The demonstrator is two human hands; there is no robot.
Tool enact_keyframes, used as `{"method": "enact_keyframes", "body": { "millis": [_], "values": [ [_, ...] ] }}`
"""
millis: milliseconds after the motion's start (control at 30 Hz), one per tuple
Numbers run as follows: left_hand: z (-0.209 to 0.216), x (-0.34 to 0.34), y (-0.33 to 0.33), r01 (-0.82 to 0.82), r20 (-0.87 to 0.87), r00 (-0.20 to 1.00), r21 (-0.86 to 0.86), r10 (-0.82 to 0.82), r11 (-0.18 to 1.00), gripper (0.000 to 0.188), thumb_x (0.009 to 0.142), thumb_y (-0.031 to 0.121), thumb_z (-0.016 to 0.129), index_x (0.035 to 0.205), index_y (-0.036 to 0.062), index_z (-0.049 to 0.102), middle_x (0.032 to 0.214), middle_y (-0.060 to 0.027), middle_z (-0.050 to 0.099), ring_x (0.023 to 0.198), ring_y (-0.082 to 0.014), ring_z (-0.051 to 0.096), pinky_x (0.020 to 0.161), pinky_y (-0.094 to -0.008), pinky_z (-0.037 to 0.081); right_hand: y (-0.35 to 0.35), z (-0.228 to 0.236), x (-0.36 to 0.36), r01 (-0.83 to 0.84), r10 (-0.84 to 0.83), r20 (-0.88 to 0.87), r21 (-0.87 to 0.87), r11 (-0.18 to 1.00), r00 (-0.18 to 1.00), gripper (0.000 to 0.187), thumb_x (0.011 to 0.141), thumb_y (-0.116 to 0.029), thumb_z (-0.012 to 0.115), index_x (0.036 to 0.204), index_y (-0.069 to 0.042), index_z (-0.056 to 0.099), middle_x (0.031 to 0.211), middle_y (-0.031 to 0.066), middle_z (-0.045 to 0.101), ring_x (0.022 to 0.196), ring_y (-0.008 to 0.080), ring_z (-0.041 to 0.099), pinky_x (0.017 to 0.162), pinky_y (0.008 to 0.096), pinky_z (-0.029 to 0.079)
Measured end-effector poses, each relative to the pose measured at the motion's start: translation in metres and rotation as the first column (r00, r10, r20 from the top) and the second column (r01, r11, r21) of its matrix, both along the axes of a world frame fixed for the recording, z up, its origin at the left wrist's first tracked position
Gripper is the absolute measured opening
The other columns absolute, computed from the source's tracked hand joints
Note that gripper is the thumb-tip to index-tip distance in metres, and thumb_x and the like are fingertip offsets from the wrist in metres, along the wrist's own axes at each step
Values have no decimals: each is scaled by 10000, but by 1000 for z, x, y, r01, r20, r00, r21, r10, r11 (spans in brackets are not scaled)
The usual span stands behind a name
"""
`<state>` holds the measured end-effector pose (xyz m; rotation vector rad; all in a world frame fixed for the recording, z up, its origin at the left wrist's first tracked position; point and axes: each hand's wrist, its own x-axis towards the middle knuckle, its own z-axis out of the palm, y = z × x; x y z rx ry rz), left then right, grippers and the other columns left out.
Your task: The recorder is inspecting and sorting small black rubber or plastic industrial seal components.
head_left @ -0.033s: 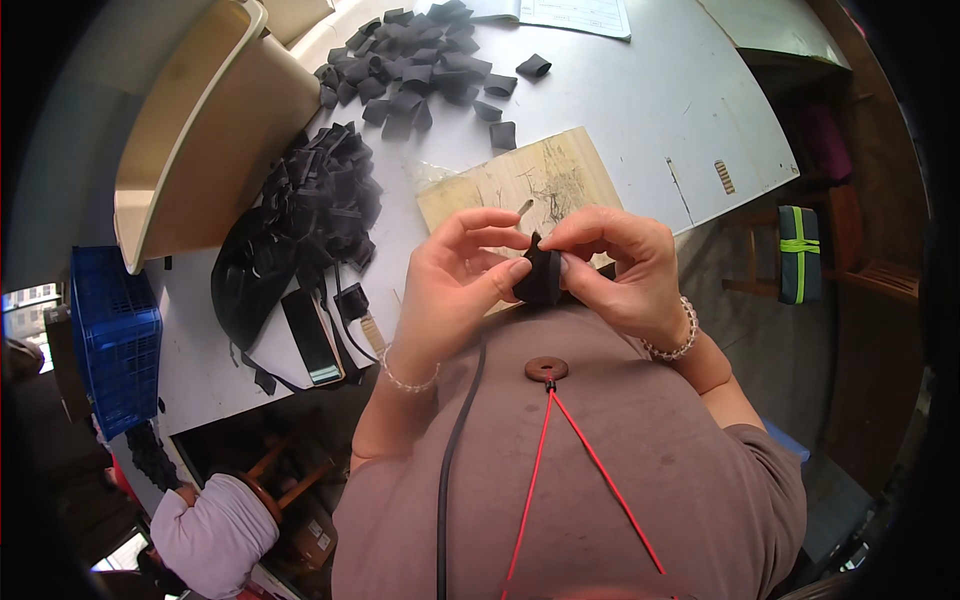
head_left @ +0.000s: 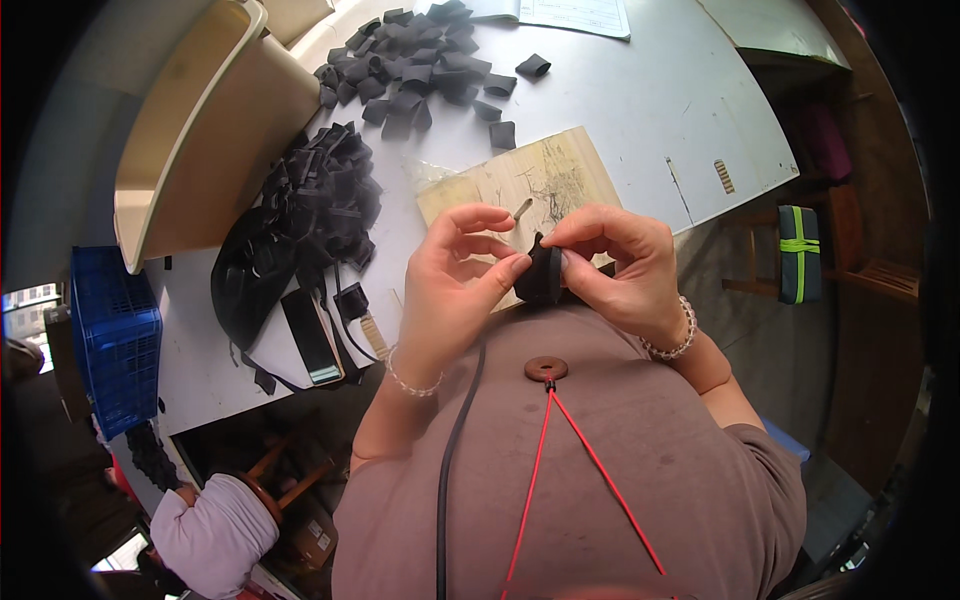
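A small black fabric piece (head_left: 540, 275), folded like a loop, is held up in front of my chest. My right hand (head_left: 625, 265) pinches its upper right edge between thumb and fingers. On the other side, my left hand (head_left: 455, 275) has its thumb tip against the left edge, with the fingers curled behind; the index finger is lifted off. Just beyond the hands lies a worn wooden board (head_left: 490, 185) with dark scratches. A thin metal-looking pin (head_left: 523, 209) sticks up near my left index finger.
Loose black fabric loops (head_left: 415, 70) lie at the far side, and a denser black heap (head_left: 325, 190) at the left. Around it are a phone (head_left: 310, 337), a beige bin (head_left: 215, 130) and a blue crate (head_left: 115, 335). Papers (head_left: 575, 15) lie at the back. Another person (head_left: 215, 535) sits lower left.
My left hand has shifted slightly left, its index finger drawing away from the fabric and the pin showing more. The right hand stays almost in place.
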<state>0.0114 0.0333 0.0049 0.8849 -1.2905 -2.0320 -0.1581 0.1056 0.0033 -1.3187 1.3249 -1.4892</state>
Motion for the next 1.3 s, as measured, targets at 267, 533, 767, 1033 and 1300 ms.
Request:
{"method": "enact_keyframes", "body": {
  "millis": [267,533,767,1033,1300],
  "values": [
    [-3,-7,13,73,266,939,-774,218,629,269,671,88,779,879,33,618,834,-51,626,733,-162,587,641,-263,477,5,-15,16,182,-188,106,64,981,976,27,780,29,595,794,17,574,721,51,651,649,68,632,576,191,491],
    [-18,-10,12,144,254,943,-896,217,421,253,739,41,662,992,33,654,934,-108,657,809,-259,638,698,-335,512,4,-11,19,189,-190,-7,134,973,982,139,772,2,640,814,-15,509,715,68,645,635,103,655,539,210,499],
    [-13,-12,9,150,312,913,-854,262,498,243,765,-11,635,1004,26,661,937,-126,670,815,-227,662,702,-290,523,1,-27,19,240,-252,-250,-77,968,935,199,743,-1,665,854,-24,502,687,70,628,582,120,652,520,220,494],
    [-23,-11,7,36,189,923,-909,334,415,215,730,-30,677,934,36,669,883,-104,661,765,-196,652,647,-272,529,-3,-21,21,242,-284,-565,-150,958,775,158,714,-16,653,847,-42,571,779,58,620,559,129,604,476,240,479],
    [-32,-20,1,-156,108,914,-798,392,583,238,724,-33,659,953,29,647,948,-94,627,774,-180,640,668,-278,538,-7,-32,28,217,-352,-408,-340,915,842,236,659,70,659,874,-21,626,793,68,583,572,139,582,486,242,481]
  ]
}}
